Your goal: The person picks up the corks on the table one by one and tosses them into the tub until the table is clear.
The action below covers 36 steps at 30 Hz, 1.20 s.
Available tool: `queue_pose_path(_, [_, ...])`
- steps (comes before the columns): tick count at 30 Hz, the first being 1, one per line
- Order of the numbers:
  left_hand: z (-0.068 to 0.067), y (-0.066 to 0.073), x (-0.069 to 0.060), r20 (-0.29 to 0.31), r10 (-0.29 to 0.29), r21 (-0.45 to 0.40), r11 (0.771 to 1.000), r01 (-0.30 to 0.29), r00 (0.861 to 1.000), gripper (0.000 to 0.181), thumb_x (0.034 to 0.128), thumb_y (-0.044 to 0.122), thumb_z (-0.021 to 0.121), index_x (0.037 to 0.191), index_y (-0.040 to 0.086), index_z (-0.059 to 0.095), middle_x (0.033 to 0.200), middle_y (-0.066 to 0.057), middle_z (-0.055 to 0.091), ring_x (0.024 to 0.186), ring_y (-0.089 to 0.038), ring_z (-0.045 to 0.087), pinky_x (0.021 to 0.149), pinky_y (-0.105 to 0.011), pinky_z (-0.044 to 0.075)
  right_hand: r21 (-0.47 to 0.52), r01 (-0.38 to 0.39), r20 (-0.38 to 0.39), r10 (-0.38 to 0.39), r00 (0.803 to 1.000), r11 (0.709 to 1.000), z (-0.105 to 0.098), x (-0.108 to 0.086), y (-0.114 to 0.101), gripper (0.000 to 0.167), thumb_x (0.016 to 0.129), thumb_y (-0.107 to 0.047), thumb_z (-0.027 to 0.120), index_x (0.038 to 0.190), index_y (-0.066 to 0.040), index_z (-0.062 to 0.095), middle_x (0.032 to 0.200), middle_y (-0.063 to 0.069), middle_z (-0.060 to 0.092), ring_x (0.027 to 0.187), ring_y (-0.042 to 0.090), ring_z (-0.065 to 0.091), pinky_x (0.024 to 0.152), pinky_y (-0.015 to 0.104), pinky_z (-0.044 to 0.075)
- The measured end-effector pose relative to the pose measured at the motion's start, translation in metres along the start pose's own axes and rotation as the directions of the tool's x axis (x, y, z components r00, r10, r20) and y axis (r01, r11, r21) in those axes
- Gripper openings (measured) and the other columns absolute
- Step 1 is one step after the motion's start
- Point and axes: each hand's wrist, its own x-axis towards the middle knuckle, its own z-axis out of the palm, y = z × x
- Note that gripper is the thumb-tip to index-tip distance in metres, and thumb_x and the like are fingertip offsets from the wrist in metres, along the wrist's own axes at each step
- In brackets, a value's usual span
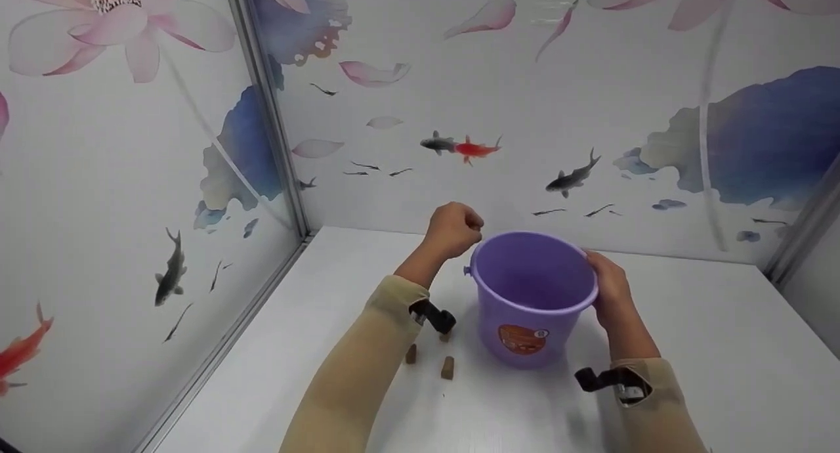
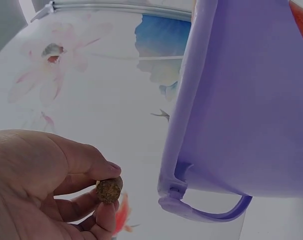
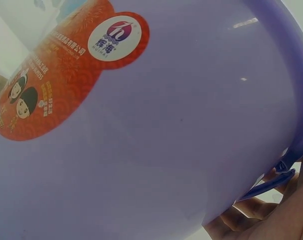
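Note:
A purple bucket (image 1: 525, 338) with an orange sticker stands on the white table, its mouth facing up. My right hand (image 1: 610, 285) grips it at the right side, just below the rim; in the right wrist view the fingers (image 3: 251, 207) lie by the handle hinge and partly behind the wall. Left of the rim, my left hand (image 1: 453, 228) is raised. Between thumb and fingers it pinches a brown cork (image 2: 109, 190), end on in the left wrist view and apart from the bucket. The bucket's inner floor is hidden.
Three more corks lie on the table left of the bucket: one standing forward (image 1: 447, 367), another cork (image 1: 411, 354) by the left sleeve, and a third cork (image 1: 445, 337) partly hidden under the wrist camera. White panels painted with lotus and fish (image 1: 571, 177) enclose the table (image 1: 715, 348).

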Motion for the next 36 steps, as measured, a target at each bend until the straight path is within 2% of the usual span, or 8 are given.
queue_pose_path(5, [0.003, -0.001, 0.001, 0.001, 0.010, -0.018, 1.000, -0.010, 1.000, 0.022, 0.0888, 0.001, 0.067, 0.104, 0.008, 0.082, 0.087, 0.001, 0.067, 0.080, -0.011, 0.054, 0.072, -0.027, 0.046, -0.022, -0.005, -0.002, 0.005, 1.000, 1.000, 0.000, 0.000, 0.000, 0.049, 0.115, -0.029, 0.040, 0.153, -0.001, 0.053, 0.111, -0.017, 0.070, 0.107, 0.006, 0.064, 0.094, 0.026, 0.055])
queue_pose_path(8, [0.005, -0.003, 0.001, 0.008, 0.023, -0.021, 1.000, -0.022, 1.000, 0.015, 0.0874, -0.001, 0.067, 0.091, 0.009, 0.077, 0.077, 0.004, 0.057, 0.073, -0.011, 0.048, 0.066, -0.027, 0.040, -0.023, -0.008, 0.000, 0.008, 1.000, 1.000, 0.000, 0.000, 0.001, 0.051, 0.115, -0.029, 0.039, 0.155, 0.000, 0.051, 0.113, -0.015, 0.070, 0.108, 0.006, 0.064, 0.095, 0.027, 0.055])
queue_pose_path(12, [0.008, -0.005, 0.001, 0.024, 0.025, -0.002, 1.000, -0.025, 0.999, 0.015, 0.0863, -0.002, 0.065, 0.083, 0.010, 0.072, 0.071, 0.005, 0.049, 0.069, -0.012, 0.041, 0.064, -0.028, 0.035, -0.012, -0.007, 0.002, 0.007, 1.000, 1.000, 0.000, -0.001, 0.002, 0.048, 0.115, -0.029, 0.039, 0.152, -0.003, 0.055, 0.111, -0.017, 0.070, 0.108, 0.006, 0.064, 0.094, 0.027, 0.055])
queue_pose_path(18, [0.011, -0.003, 0.001, 0.002, 0.015, 0.014, 1.000, -0.015, 1.000, 0.025, 0.0873, 0.001, 0.069, 0.106, 0.009, 0.083, 0.088, 0.003, 0.069, 0.081, -0.010, 0.055, 0.075, -0.026, 0.047, 0.011, 0.008, 0.000, -0.008, 1.000, 1.000, 0.001, -0.001, 0.001, 0.037, 0.114, -0.028, 0.040, 0.131, -0.013, 0.070, 0.101, -0.018, 0.071, 0.101, 0.007, 0.064, 0.088, 0.026, 0.056])
queue_pose_path(24, [0.014, 0.006, 0.002, 0.004, 0.001, 0.041, 0.999, -0.001, 1.000, 0.025, 0.0877, 0.004, 0.072, 0.108, 0.010, 0.084, 0.100, -0.002, 0.079, 0.091, -0.012, 0.066, 0.084, -0.029, 0.056, -0.012, 0.011, 0.006, -0.011, 1.000, 1.000, 0.001, -0.001, 0.002, 0.045, 0.115, -0.028, 0.039, 0.147, -0.004, 0.058, 0.105, -0.020, 0.070, 0.104, 0.004, 0.064, 0.091, 0.024, 0.055])
queue_pose_path(28, [0.015, 0.011, 0.004, 0.002, 0.028, 0.063, 0.998, -0.028, 1.000, 0.024, 0.0880, 0.005, 0.072, 0.107, 0.010, 0.085, 0.103, -0.004, 0.081, 0.096, -0.017, 0.070, 0.088, -0.031, 0.057, -0.011, 0.023, 0.006, -0.023, 1.000, 1.000, -0.001, 0.000, 0.001, 0.047, 0.115, -0.028, 0.039, 0.149, -0.001, 0.056, 0.108, -0.018, 0.070, 0.107, 0.005, 0.064, 0.094, 0.026, 0.055])
queue_pose_path(32, [0.018, 0.014, 0.003, 0.010, 0.040, 0.050, 0.998, -0.040, 0.999, 0.023, 0.0887, 0.004, 0.071, 0.107, 0.008, 0.085, 0.102, -0.006, 0.081, 0.095, -0.018, 0.070, 0.087, -0.032, 0.057, -0.001, 0.034, 0.001, -0.034, 0.999, 0.999, -0.001, 0.000, 0.001, 0.045, 0.115, -0.027, 0.039, 0.146, -0.003, 0.059, 0.107, -0.018, 0.071, 0.106, 0.006, 0.065, 0.094, 0.026, 0.055])
queue_pose_path(36, [0.021, 0.015, 0.001, 0.008, 0.027, 0.040, 0.999, -0.028, 1.000, 0.024, 0.0876, 0.004, 0.072, 0.107, 0.009, 0.085, 0.097, 0.000, 0.079, 0.088, -0.011, 0.065, 0.081, -0.026, 0.054, 0.012, 0.024, 0.006, -0.024, 1.000, 1.000, 0.001, 0.001, 0.003, 0.046, 0.115, -0.026, 0.039, 0.149, -0.001, 0.057, 0.107, -0.020, 0.070, 0.106, 0.003, 0.064, 0.093, 0.024, 0.054])
